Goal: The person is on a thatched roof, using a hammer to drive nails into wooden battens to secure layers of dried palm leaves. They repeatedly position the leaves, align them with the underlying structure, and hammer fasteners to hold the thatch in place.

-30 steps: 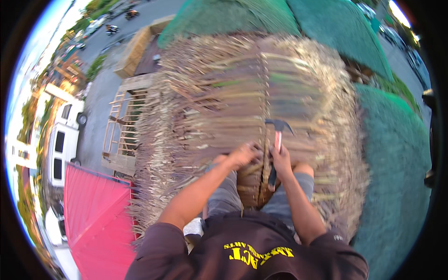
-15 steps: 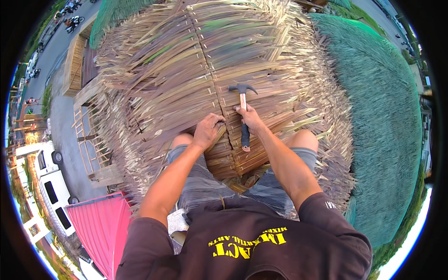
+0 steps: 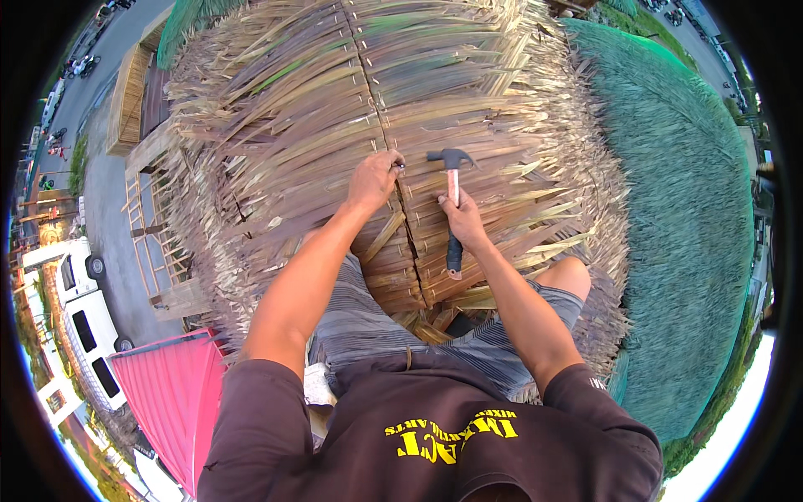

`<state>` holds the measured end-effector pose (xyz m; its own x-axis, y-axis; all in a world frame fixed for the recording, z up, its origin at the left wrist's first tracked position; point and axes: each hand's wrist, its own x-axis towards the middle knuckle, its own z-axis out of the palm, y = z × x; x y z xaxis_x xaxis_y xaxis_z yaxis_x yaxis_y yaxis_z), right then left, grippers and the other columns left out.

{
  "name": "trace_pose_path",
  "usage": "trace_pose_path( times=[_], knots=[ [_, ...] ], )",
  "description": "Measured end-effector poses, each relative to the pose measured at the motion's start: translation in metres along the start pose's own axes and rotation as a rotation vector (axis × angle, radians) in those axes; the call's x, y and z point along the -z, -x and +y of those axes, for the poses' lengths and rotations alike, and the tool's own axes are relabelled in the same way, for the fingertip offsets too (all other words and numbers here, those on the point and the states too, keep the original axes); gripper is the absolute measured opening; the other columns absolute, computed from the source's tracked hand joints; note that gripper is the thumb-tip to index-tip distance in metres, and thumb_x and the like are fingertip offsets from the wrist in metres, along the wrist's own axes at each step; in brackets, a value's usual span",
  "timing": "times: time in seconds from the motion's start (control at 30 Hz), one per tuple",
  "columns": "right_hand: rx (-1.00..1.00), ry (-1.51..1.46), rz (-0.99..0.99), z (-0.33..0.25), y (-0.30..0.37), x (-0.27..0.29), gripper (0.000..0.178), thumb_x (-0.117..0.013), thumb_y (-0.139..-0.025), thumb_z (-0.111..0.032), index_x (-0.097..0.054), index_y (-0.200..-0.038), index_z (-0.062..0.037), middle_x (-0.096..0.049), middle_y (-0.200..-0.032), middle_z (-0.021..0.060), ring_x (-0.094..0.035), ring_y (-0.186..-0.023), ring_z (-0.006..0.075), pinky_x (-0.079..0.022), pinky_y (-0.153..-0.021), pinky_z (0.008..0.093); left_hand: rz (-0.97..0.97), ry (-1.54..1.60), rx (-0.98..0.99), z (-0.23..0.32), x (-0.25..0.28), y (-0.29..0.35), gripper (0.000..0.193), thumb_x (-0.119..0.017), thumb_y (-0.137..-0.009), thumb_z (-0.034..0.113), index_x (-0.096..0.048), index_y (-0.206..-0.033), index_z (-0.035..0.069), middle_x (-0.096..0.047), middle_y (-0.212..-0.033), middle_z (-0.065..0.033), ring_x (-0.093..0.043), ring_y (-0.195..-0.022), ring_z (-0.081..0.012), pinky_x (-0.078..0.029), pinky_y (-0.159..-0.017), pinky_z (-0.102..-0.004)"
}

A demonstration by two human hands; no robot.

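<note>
I sit astride a ridge of dried palm-leaf thatch [image 3: 318,134], with a dark seam [image 3: 386,125] running away from me along its top. My right hand [image 3: 465,219] grips a claw hammer [image 3: 453,180] by its handle, just right of the seam. The hammer's black head points away from me and its dark grip hangs below my fingers. On the left side of the seam, my left hand [image 3: 373,181] is closed in a pinch at the thatch. Whatever its fingertips hold is too small to name. Pale stitches show along both sides of the seam.
A roof slope under green netting [image 3: 677,234] lies to the right. Down on the left are a wooden lattice frame [image 3: 150,234], a white van [image 3: 88,322] and a red canopy [image 3: 171,393]. Motorbikes [image 3: 82,65] stand on the road beyond.
My left hand has moved farther along the seam, away from me. My right hand and the hammer have shifted slightly to the right. A folded leaf strip now shows where my left hand was.
</note>
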<state>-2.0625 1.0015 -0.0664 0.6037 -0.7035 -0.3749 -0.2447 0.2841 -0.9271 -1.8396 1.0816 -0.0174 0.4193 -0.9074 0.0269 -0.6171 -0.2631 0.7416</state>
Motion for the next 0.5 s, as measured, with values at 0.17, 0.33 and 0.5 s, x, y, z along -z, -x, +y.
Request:
trace_pose_path(
  times=[0.17,0.33,0.5],
  knots=[
    [-0.232,0.050,-0.028,-0.009,-0.023,0.009,0.017,-0.062,-0.102,-0.018,-0.068,-0.113,-0.0076,-0.067,-0.093,-0.0030,-0.057,-0.082,0.0069,-0.045,-0.073,0.0227,-0.261,-0.063,-0.327,-0.009,-0.006,0.006,0.020,-0.068,-0.087,0.007,-0.065,-0.106,0.011,-0.071,-0.115,-0.0075,-0.062,-0.119,-0.0309,-0.045,-0.107,-0.0483],
    [-0.043,0.352,-0.027,-0.049,-0.005,0.017,0.019,-0.057,-0.102,-0.015,-0.062,-0.115,-0.0028,-0.070,-0.090,0.0029,-0.062,-0.080,0.0076,-0.048,-0.067,0.0260,-0.391,-0.077,-0.374,-0.026,-0.019,0.029,0.016,-0.069,-0.088,0.009,-0.065,-0.103,0.014,-0.062,-0.141,0.0000,-0.040,-0.146,-0.0289,-0.026,-0.123,-0.0531],
    [-0.052,0.362,0.032,-0.070,0.053,0.019,0.014,-0.057,-0.100,-0.013,-0.058,-0.104,0.0002,-0.065,-0.075,0.0059,-0.062,-0.068,0.0133,-0.049,-0.062,0.0327,-0.456,-0.146,-0.406,-0.031,-0.025,0.032,0.015,-0.067,-0.091,0.012,-0.063,-0.105,0.016,-0.058,-0.147,0.0049,-0.035,-0.149,-0.0267,-0.025,-0.124,-0.0504]
  ],
)
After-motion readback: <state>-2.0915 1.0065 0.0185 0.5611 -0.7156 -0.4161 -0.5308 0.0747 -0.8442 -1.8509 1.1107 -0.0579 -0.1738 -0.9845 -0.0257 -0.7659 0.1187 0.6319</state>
